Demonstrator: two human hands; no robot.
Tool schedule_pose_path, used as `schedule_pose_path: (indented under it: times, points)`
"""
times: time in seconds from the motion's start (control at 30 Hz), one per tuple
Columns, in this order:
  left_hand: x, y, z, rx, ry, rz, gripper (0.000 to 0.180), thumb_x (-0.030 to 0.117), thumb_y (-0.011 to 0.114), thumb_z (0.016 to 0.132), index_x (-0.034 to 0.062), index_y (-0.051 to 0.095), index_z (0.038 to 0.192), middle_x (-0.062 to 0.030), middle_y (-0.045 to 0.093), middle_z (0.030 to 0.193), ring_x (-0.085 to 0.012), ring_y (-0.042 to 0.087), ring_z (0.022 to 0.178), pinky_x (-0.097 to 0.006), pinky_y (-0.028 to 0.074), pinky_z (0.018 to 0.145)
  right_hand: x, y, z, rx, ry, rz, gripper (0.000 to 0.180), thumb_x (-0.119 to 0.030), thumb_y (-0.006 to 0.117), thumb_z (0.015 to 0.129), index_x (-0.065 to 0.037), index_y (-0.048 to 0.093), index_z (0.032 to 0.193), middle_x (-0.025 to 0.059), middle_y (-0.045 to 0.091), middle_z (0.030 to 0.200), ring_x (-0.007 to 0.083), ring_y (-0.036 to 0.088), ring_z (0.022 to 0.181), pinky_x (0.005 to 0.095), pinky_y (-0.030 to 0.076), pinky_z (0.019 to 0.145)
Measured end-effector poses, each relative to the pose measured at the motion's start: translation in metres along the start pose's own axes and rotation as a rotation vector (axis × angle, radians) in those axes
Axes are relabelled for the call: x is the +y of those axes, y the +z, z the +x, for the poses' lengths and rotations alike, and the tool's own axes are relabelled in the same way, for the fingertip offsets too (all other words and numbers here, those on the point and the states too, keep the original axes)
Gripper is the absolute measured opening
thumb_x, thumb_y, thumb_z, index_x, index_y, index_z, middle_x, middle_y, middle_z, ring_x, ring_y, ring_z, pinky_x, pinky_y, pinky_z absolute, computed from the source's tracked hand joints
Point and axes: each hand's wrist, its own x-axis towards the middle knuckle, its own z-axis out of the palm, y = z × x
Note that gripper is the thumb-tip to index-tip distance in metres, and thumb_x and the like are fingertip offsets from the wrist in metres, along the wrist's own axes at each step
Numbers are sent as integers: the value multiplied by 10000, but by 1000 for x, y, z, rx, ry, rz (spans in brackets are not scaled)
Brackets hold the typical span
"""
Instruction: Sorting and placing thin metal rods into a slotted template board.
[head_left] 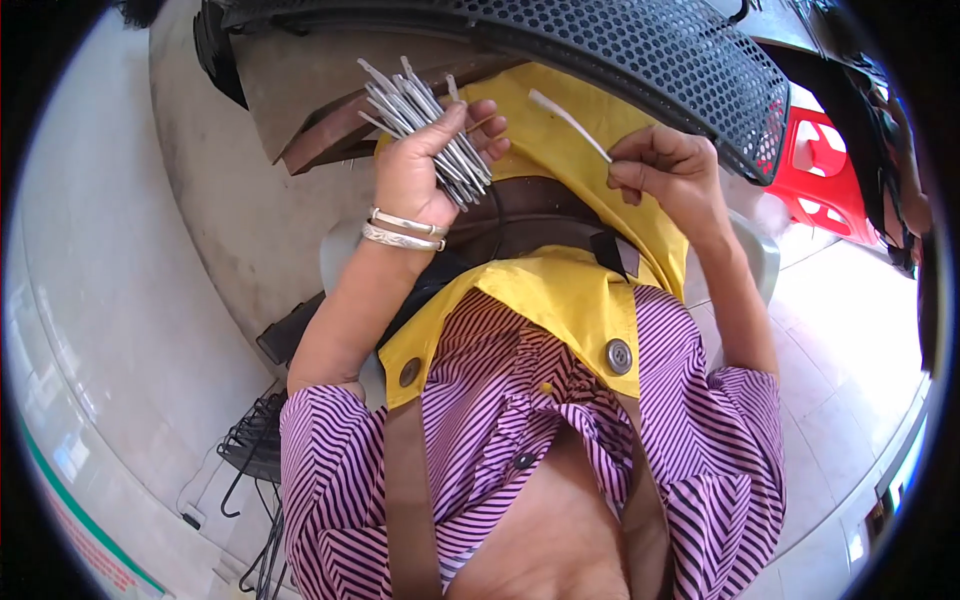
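Striped purple shirt (pixel 520 440) and the yellow apron (pixel 560 300) fill the bottom of the view, so I'm using the apron as my landmark. Just above its upper left edge, the left hand (pixel 420 165) is wrapped tight around a bundle of thin grey sticks (pixel 430 125). They fan out past the fingers, up toward the black perforated mesh panel (pixel 640 50). Two silver bangles (pixel 405 230) sit on that wrist.

Over the apron's upper right part, the right hand (pixel 665 170) pinches a single pale stick (pixel 570 122) between thumb and fingertips. It's a narrow pinch at the stick's lower end, with the rest angling up and left toward the bundle.

My guess is these are light, stiff and smooth. One alone probably bends or snaps if you lever it from the tip. The bundle looks like it could slide apart if the fist loosens. I'd grip the bundle around its middle and pinch the single one close to the end you're guiding. A red plastic stool (pixel 820 170) sits right of the apron.
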Motion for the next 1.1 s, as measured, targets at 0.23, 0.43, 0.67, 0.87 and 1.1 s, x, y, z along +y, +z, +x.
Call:
schedule_pose_path:
  times: [0.23,0.43,0.67,0.87,1.1]
  points:
    - [-25,31,8,25,-117,36,162,65,555,830,-51,535,941,-172,619,873,-279,621,763,-372,531,658,4,56,5,116,-85,277,82,38,616,763,20,597,841,53,623,706,87,567,570,202,456,523]
    - [-28,28,6,-31,34,215,107,60,587,806,-17,566,876,-119,611,719,-208,594,589,-300,503,543,-8,39,10,127,-322,-33,124,-9,626,782,30,598,896,54,632,749,99,590,618,218,483,579]
    - [-35,45,-15,-60,109,506,52,5,546,773,-16,586,798,-61,585,642,-140,550,519,-245,434,474,-12,44,25,138,-74,349,153,-36,603,812,76,595,916,79,606,720,112,559,525,230,475,487]
    - [-37,44,-17,-43,175,542,92,47,578,804,-28,608,848,-95,638,754,-162,617,664,-247,484,616,-9,38,20,226,-106,299,81,-20,583,811,54,611,827,72,614,720,113,579,599,229,480,544]
    - [-19,35,-3,-77,136,364,94,64,577,812,-12,577,867,-105,616,732,-210,620,635,-281,505,571,-61,-22,35,563,-442,405,101,-21,579,816,70,608,849,110,640,783,138,604,646,240,507,599]
